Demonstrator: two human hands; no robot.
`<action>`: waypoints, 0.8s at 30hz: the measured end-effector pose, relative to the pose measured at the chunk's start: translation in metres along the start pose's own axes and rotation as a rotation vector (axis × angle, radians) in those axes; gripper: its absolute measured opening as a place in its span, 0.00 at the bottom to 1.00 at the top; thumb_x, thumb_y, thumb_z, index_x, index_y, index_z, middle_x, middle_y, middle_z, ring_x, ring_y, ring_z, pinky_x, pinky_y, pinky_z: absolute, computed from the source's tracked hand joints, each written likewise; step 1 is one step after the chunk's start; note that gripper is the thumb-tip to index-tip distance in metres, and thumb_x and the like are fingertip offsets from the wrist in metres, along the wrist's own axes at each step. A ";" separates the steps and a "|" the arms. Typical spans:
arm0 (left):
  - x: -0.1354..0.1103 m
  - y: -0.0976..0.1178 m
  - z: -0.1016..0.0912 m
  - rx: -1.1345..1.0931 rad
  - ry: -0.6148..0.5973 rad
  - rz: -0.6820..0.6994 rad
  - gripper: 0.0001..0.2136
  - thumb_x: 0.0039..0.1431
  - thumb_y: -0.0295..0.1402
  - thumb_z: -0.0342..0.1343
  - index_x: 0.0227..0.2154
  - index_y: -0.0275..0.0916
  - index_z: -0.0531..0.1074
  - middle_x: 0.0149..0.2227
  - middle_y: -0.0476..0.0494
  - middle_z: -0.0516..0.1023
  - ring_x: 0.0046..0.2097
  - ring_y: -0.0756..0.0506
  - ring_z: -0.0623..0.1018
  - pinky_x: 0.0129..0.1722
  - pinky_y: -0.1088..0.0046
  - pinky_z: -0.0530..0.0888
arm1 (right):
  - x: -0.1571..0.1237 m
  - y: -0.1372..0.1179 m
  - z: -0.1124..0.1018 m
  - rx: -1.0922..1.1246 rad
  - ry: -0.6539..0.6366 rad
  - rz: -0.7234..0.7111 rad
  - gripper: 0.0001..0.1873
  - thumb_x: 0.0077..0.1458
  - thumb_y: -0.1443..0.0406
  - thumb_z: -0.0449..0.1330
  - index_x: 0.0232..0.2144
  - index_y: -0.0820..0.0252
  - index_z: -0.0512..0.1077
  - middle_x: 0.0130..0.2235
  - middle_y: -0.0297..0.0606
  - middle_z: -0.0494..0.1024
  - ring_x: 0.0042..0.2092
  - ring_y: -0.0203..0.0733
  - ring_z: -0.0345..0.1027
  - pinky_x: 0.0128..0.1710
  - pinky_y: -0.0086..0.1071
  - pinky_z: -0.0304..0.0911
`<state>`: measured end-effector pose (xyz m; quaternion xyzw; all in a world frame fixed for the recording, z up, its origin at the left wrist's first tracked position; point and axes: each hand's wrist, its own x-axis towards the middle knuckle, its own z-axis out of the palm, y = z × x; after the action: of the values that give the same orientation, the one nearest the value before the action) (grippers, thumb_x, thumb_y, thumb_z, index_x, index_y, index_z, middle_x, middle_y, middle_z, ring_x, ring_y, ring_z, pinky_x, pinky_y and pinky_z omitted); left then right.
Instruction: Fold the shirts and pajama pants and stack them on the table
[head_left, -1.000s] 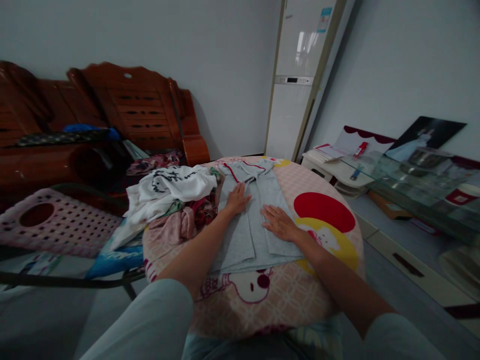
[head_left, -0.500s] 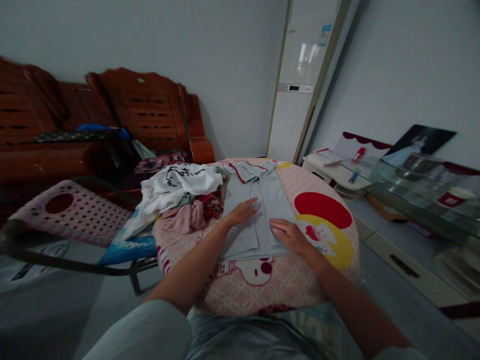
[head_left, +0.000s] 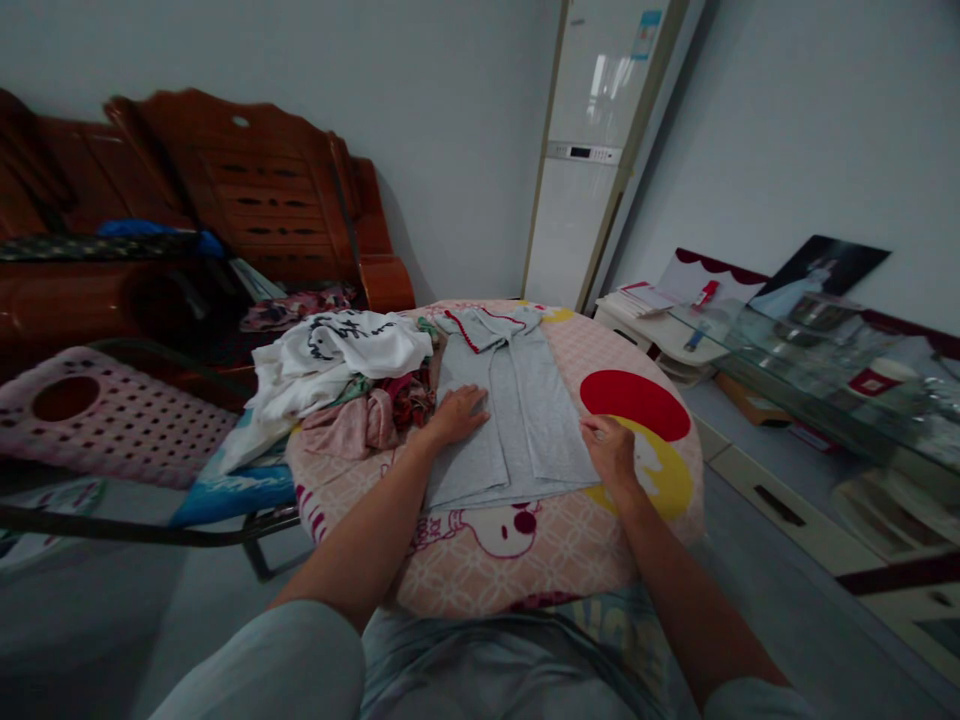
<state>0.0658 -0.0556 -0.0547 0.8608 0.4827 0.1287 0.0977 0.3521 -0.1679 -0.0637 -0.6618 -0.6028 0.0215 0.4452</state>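
"Grey garment: where?"
"Flat on the round desk, red-edged collar near the far edge, hem short of the near one."
"The grip?"
"Left hand laid flat on it; right hand drawn together at its side, hold unclear."
"Room?"
"Patterned cover toward the right edge; rumpled clothes leftward."

a gray garment with red collar trim lies on the desk, collar toward the far edge. the left hand rests flat on it; the right hand has its grip bunched at the garment's side. white clothing is heaped at the desk's left edge.
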 end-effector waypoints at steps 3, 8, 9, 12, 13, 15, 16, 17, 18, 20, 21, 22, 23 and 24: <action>-0.001 0.016 -0.004 -0.114 -0.019 0.144 0.19 0.57 0.30 0.58 0.53 0.38 0.72 0.56 0.38 0.74 0.58 0.42 0.73 0.59 0.66 0.67 | -0.002 -0.005 -0.002 -0.227 -0.033 0.055 0.11 0.53 0.64 0.56 0.30 0.60 0.79 0.32 0.43 0.82 0.34 0.43 0.73 0.37 0.32 0.63; -0.008 0.056 0.001 -0.256 -0.039 0.337 0.14 0.54 0.21 0.53 0.42 0.37 0.77 0.38 0.45 0.79 0.39 0.48 0.78 0.43 0.75 0.72 | -0.006 -0.011 -0.005 -0.525 -0.140 0.105 0.12 0.59 0.60 0.57 0.31 0.60 0.78 0.35 0.44 0.82 0.36 0.43 0.73 0.36 0.31 0.58; -0.010 0.062 0.003 -0.266 -0.048 0.385 0.14 0.53 0.20 0.53 0.40 0.36 0.77 0.38 0.45 0.79 0.38 0.49 0.78 0.42 0.76 0.72 | -0.007 -0.012 -0.005 -0.559 -0.166 0.095 0.13 0.60 0.59 0.57 0.32 0.60 0.78 0.35 0.44 0.82 0.36 0.43 0.73 0.36 0.31 0.58; -0.015 0.076 0.006 -0.264 -0.091 0.542 0.13 0.51 0.19 0.54 0.38 0.36 0.76 0.40 0.44 0.78 0.41 0.48 0.77 0.43 0.76 0.71 | -0.009 -0.016 -0.003 -0.645 -0.228 0.053 0.12 0.61 0.61 0.57 0.34 0.61 0.76 0.36 0.44 0.81 0.38 0.43 0.73 0.37 0.31 0.57; -0.016 0.079 0.006 -0.253 -0.104 0.583 0.13 0.51 0.19 0.54 0.38 0.37 0.76 0.41 0.44 0.78 0.42 0.47 0.77 0.44 0.75 0.71 | -0.009 -0.017 -0.002 -0.669 -0.245 0.037 0.11 0.61 0.62 0.56 0.35 0.61 0.76 0.37 0.44 0.81 0.39 0.43 0.73 0.37 0.31 0.57; -0.018 0.082 0.004 -0.222 -0.122 0.634 0.13 0.53 0.19 0.53 0.38 0.38 0.76 0.42 0.44 0.78 0.44 0.47 0.77 0.46 0.75 0.71 | -0.008 -0.017 -0.001 -0.707 -0.275 0.014 0.10 0.62 0.64 0.55 0.36 0.61 0.75 0.38 0.44 0.80 0.39 0.42 0.73 0.37 0.31 0.56; -0.019 0.083 0.003 -0.206 -0.129 0.646 0.13 0.53 0.19 0.53 0.38 0.38 0.76 0.42 0.44 0.78 0.44 0.47 0.77 0.46 0.75 0.71 | -0.008 -0.016 -0.001 -0.719 -0.286 0.008 0.11 0.63 0.64 0.54 0.36 0.61 0.75 0.38 0.44 0.80 0.39 0.41 0.73 0.36 0.31 0.56; -0.020 0.084 0.002 -0.192 -0.134 0.655 0.12 0.54 0.19 0.53 0.38 0.38 0.76 0.42 0.44 0.78 0.44 0.47 0.77 0.46 0.75 0.70 | -0.008 -0.016 -0.002 -0.727 -0.291 0.009 0.11 0.63 0.64 0.54 0.36 0.61 0.75 0.38 0.44 0.80 0.39 0.41 0.73 0.36 0.31 0.56; -0.020 0.084 0.001 -0.180 -0.136 0.661 0.11 0.55 0.20 0.53 0.37 0.39 0.77 0.42 0.44 0.78 0.45 0.47 0.77 0.46 0.75 0.70 | -0.009 -0.016 -0.002 -0.733 -0.290 0.015 0.11 0.64 0.63 0.53 0.36 0.61 0.75 0.37 0.44 0.80 0.39 0.41 0.73 0.36 0.31 0.56; -0.021 0.083 0.000 -0.167 -0.130 0.669 0.10 0.57 0.22 0.53 0.38 0.39 0.77 0.42 0.44 0.78 0.45 0.47 0.77 0.46 0.75 0.70 | -0.009 -0.016 -0.002 -0.742 -0.281 0.032 0.12 0.64 0.61 0.54 0.37 0.61 0.74 0.37 0.45 0.80 0.39 0.42 0.73 0.36 0.31 0.56; -0.021 0.083 0.001 -0.165 -0.123 0.673 0.10 0.58 0.23 0.54 0.39 0.39 0.77 0.43 0.44 0.78 0.45 0.47 0.77 0.45 0.75 0.70 | -0.010 -0.016 -0.003 -0.747 -0.277 0.036 0.12 0.64 0.60 0.54 0.37 0.62 0.74 0.36 0.45 0.80 0.39 0.42 0.73 0.36 0.31 0.56; -0.021 0.082 0.002 -0.164 -0.116 0.678 0.10 0.58 0.23 0.54 0.40 0.40 0.78 0.43 0.44 0.78 0.45 0.47 0.77 0.45 0.76 0.70 | -0.010 -0.016 -0.003 -0.751 -0.279 0.033 0.12 0.64 0.60 0.54 0.37 0.62 0.74 0.36 0.45 0.80 0.39 0.42 0.73 0.36 0.31 0.56; -0.021 0.082 0.003 -0.162 -0.111 0.685 0.10 0.59 0.24 0.54 0.40 0.40 0.78 0.43 0.44 0.78 0.45 0.47 0.77 0.44 0.76 0.70 | -0.010 -0.016 -0.003 -0.756 -0.286 0.023 0.12 0.64 0.61 0.54 0.38 0.62 0.74 0.36 0.45 0.80 0.39 0.42 0.73 0.36 0.31 0.55; -0.021 0.081 0.004 -0.161 -0.108 0.690 0.10 0.59 0.24 0.54 0.40 0.40 0.78 0.43 0.44 0.78 0.44 0.48 0.77 0.44 0.77 0.70 | -0.011 -0.016 -0.003 -0.760 -0.297 0.011 0.12 0.64 0.62 0.53 0.38 0.62 0.74 0.36 0.45 0.80 0.39 0.42 0.73 0.35 0.31 0.55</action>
<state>0.1219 -0.1157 -0.0372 0.9681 0.1461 0.1461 0.1414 0.3384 -0.1802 -0.0576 -0.7719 -0.6223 -0.1049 0.0770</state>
